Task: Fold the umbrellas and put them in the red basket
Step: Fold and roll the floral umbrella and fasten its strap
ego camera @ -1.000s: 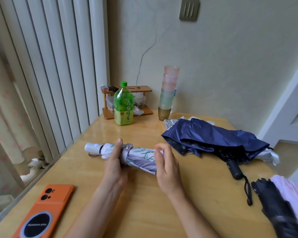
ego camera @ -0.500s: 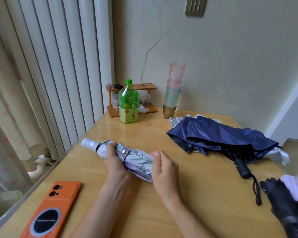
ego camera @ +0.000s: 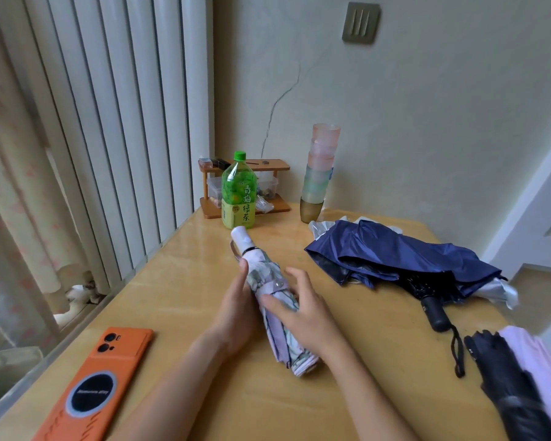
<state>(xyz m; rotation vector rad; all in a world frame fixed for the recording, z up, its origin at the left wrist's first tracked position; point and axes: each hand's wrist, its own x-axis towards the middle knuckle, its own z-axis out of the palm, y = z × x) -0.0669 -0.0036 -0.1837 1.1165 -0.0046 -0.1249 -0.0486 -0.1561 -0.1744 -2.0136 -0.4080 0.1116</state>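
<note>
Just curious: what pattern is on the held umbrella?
The umbrella is pale lilac with a green leaf print; head view.

Bottle behind rolled umbrella; phone left.

Green bottle label, centre of frame: 青梅绿茶, vertical characters.
Orange phone disc, lower left: small white line, too blurred to read.

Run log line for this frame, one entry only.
floral umbrella: rolled, strap wrapped | left hand: grips it | right hand: thumb on it, fingers loose | navy umbrella: not folded, on table | red basket: unseen
</note>
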